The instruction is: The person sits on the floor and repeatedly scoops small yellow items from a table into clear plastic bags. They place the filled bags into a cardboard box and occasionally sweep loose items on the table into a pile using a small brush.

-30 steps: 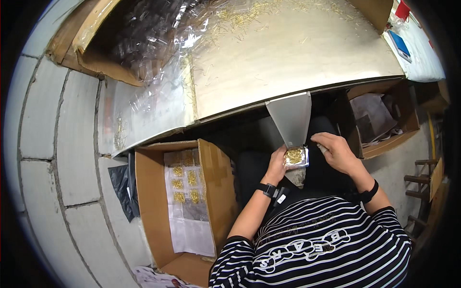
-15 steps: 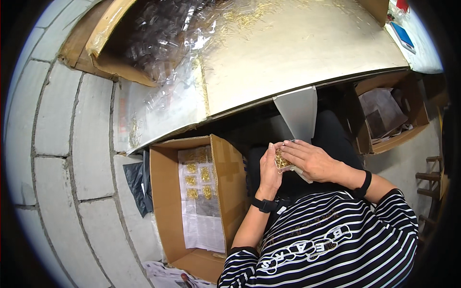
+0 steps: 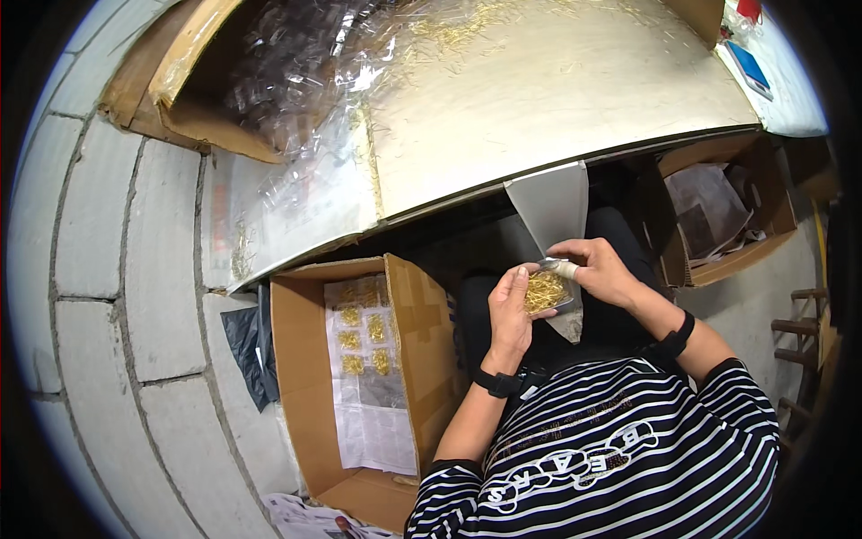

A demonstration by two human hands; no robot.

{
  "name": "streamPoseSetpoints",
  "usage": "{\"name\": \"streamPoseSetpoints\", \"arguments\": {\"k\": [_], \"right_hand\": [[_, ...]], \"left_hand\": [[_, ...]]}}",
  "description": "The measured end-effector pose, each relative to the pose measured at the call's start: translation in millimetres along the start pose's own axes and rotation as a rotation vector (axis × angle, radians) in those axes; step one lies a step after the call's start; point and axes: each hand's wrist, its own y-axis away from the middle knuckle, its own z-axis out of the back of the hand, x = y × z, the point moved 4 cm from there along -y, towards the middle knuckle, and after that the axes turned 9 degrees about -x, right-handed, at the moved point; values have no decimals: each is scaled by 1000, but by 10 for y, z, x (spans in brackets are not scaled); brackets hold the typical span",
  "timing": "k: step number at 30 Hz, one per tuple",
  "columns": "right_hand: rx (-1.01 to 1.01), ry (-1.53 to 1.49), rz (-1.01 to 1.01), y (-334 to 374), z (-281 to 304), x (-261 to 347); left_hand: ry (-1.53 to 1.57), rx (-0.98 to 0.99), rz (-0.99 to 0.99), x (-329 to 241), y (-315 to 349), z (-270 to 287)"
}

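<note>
A small clear plastic box [image 3: 547, 292] full of thin gold-coloured pins sits above my lap, its pins in plain view. My left hand [image 3: 510, 319] grips it from the left, thumb along the near side and fingers partly hidden beneath. At its far right edge, my right hand [image 3: 603, 272] pinches the clear rim or lid, with a pale wrap around one digit. Just beyond my hands, a grey tapering chute [image 3: 554, 207] hangs from the table edge, its lower end passing behind the box.
To my left stands an open cardboard box [image 3: 422, 359] with several filled clear boxes [image 3: 352, 340] on paper. Loose gold pins [image 3: 449, 31] and a heap of clear plastic boxes [image 3: 296, 81] lie on the table [image 3: 539, 108]. Another carton [image 3: 772, 216] sits at right.
My right hand has lifted off the top of the box and moved to its far right edge. More of the pins show. The box has shifted slightly right and tilted.
</note>
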Motion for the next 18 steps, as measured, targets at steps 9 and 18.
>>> {"name": "streamPoseSetpoints", "arguments": {"k": [9,18], "right_hand": [[-95,214,321,1,-79,112],[109,470,659,116,-138,357]], "left_hand": [[-45,27,20,-24,15,-17],[60,6,-4,-73,-10,19]]}}
